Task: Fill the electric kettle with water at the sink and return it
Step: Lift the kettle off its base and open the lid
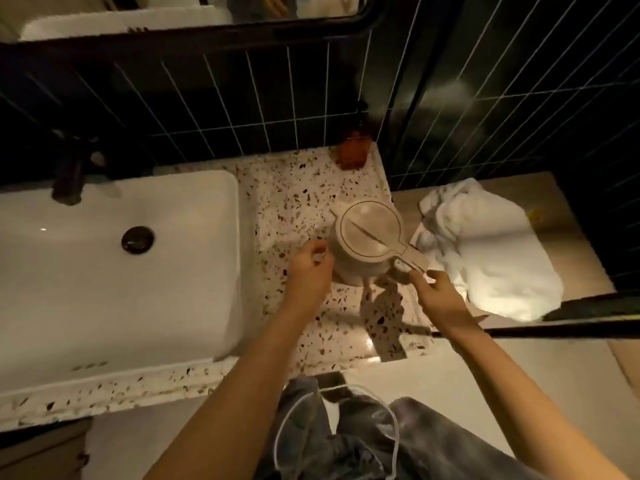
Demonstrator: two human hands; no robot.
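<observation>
Kettle (367, 239) stands lid-shut on the speckled tabletop (298, 188) right of the sink (104, 271), left hand (310, 271) loosely curled against its side, right hand (438, 297) spread near its handle (412, 259); grip that handle firmly before lifting.

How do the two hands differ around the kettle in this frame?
The left hand is loosely curled against the kettle's rounded body, on the sink side; the right hand stretches its fingers toward the handle, on the towel side. Both are bare, and neither has a clear grip yet.
</observation>
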